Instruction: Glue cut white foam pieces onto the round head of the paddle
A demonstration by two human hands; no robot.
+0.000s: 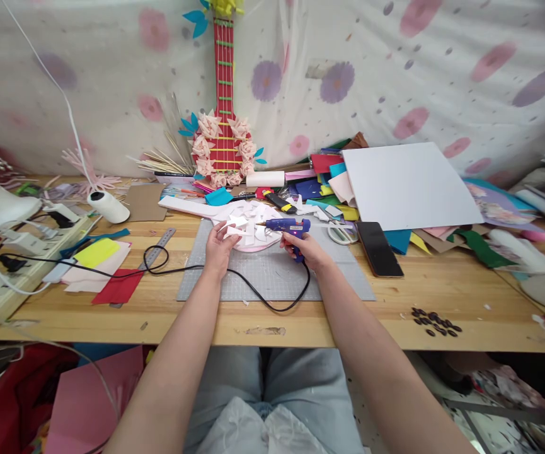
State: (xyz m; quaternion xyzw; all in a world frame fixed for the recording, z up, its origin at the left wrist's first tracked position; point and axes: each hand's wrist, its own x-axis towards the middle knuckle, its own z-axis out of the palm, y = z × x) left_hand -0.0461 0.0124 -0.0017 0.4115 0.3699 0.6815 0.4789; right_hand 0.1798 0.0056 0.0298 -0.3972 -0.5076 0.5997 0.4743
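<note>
My right hand grips a blue hot glue gun, its nozzle pointing left at a pile of white folded paper pieces. My left hand holds one white folded paper piece by its edge, just left of the nozzle. The pieces lie on a pink shape on a grey cutting mat. The gun's black cord loops over the mat toward the left.
A black phone and scissors lie right of the mat. A white board rests on coloured felt scraps. A paper guitar leans on the backdrop. A metal ruler, coloured sheets and a power strip are at left. Dark buttons sit near the front edge.
</note>
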